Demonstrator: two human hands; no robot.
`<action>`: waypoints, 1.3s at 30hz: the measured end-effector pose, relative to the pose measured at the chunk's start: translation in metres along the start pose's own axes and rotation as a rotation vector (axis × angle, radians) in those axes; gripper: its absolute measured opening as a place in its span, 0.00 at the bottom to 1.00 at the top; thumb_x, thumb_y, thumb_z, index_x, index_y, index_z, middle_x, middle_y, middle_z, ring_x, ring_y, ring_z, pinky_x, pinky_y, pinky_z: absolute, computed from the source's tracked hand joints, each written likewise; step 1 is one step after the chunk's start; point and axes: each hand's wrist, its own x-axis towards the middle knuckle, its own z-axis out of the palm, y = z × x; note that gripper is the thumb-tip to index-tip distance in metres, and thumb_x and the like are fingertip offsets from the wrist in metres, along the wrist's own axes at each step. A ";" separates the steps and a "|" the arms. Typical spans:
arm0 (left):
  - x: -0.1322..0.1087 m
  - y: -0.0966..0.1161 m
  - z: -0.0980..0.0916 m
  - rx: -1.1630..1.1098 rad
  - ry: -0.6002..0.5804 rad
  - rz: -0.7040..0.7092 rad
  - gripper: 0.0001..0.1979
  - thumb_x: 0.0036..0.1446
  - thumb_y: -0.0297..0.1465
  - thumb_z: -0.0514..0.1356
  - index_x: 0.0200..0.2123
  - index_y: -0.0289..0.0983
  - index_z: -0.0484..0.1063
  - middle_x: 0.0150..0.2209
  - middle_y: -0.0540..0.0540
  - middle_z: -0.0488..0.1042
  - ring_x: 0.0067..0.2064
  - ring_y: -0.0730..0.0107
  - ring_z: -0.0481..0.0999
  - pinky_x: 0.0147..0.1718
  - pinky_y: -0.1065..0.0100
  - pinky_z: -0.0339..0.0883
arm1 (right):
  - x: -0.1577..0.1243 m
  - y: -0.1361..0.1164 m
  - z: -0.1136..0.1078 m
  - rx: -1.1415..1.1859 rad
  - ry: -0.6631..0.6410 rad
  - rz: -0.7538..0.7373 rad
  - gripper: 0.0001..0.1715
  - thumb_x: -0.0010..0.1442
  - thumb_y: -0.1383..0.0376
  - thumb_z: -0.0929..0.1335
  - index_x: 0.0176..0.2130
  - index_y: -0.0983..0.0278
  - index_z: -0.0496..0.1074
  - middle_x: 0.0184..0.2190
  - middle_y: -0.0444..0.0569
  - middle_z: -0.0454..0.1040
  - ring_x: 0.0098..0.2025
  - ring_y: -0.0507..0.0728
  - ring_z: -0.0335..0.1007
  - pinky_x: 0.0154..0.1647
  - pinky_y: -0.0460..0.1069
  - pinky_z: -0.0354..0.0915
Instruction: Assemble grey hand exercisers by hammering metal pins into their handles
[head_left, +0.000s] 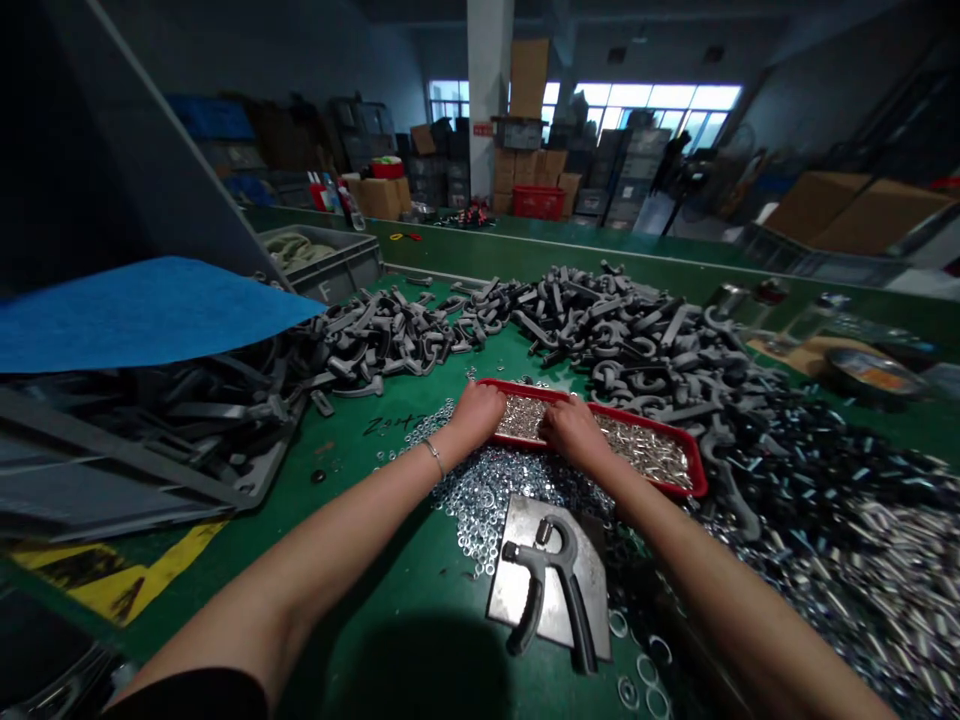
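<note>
A long red tray (686,462) holds small shiny metal pieces, pin-like at its right end. My left hand (480,412) is closed over the left end of this tray, its fingertips partly hidden. Into the tray's middle reaches my right hand (576,432), fingers bent together among the small pieces; what they hold is hidden. Nearer to me, a grey hand grip strengthener (551,575) with dark handles lies on a metal plate (592,575). Loose silvery nuts or rings (480,520) spread between tray and plate.
Grey plastic handle parts (615,330) are heaped behind the tray, more (382,335) to the left. A grey crate (247,485) with a blue sheet (150,310) stands at left. Silvery cylinders (900,560) and dark pieces (817,460) pile up at right on the green table (352,600).
</note>
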 end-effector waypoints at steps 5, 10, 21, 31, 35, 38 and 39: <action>0.002 0.002 0.004 0.000 0.006 -0.014 0.10 0.65 0.24 0.53 0.43 0.30 0.74 0.42 0.34 0.78 0.47 0.54 0.75 0.49 0.56 0.59 | -0.003 0.003 0.008 0.171 0.079 0.100 0.11 0.65 0.59 0.68 0.38 0.65 0.71 0.40 0.48 0.73 0.46 0.59 0.69 0.51 0.58 0.63; -0.003 0.004 0.002 -0.025 0.011 -0.042 0.10 0.64 0.22 0.53 0.42 0.31 0.75 0.42 0.35 0.78 0.47 0.56 0.75 0.50 0.58 0.60 | -0.009 -0.001 -0.014 0.498 0.174 0.218 0.07 0.61 0.61 0.67 0.36 0.64 0.68 0.32 0.47 0.73 0.37 0.57 0.69 0.41 0.52 0.65; -0.012 0.010 -0.002 -0.269 0.065 -0.147 0.09 0.65 0.33 0.59 0.42 0.34 0.74 0.46 0.44 0.76 0.52 0.60 0.73 0.55 0.50 0.63 | -0.220 -0.049 -0.016 1.001 0.142 0.435 0.18 0.60 0.51 0.67 0.38 0.63 0.70 0.29 0.49 0.77 0.31 0.59 0.76 0.32 0.51 0.71; -0.041 0.020 -0.025 -0.712 0.243 -0.285 0.04 0.62 0.28 0.58 0.39 0.36 0.73 0.39 0.44 0.78 0.42 0.64 0.77 0.45 0.65 0.68 | -0.190 -0.065 0.006 0.757 0.169 0.174 0.12 0.64 0.59 0.66 0.31 0.62 0.71 0.31 0.49 0.74 0.35 0.60 0.72 0.38 0.54 0.68; -0.094 0.041 -0.019 -0.923 0.193 -0.284 0.07 0.60 0.33 0.60 0.38 0.36 0.74 0.35 0.46 0.79 0.37 0.66 0.78 0.37 0.69 0.70 | -0.187 -0.063 0.023 0.592 0.196 0.018 0.11 0.68 0.61 0.63 0.35 0.61 0.71 0.35 0.52 0.73 0.41 0.62 0.67 0.45 0.57 0.66; -0.134 0.058 -0.013 -1.057 0.111 -0.274 0.08 0.59 0.33 0.60 0.37 0.36 0.77 0.35 0.47 0.80 0.36 0.67 0.79 0.37 0.69 0.71 | -0.186 -0.061 0.030 0.467 0.183 -0.041 0.12 0.69 0.62 0.62 0.36 0.62 0.71 0.36 0.53 0.72 0.42 0.62 0.66 0.43 0.57 0.67; -0.144 0.063 -0.013 -1.103 0.088 -0.280 0.08 0.58 0.33 0.60 0.37 0.36 0.77 0.35 0.46 0.80 0.36 0.66 0.79 0.37 0.68 0.70 | -0.185 -0.061 0.030 0.426 0.175 -0.055 0.11 0.70 0.63 0.62 0.37 0.62 0.71 0.36 0.53 0.71 0.42 0.62 0.65 0.43 0.57 0.67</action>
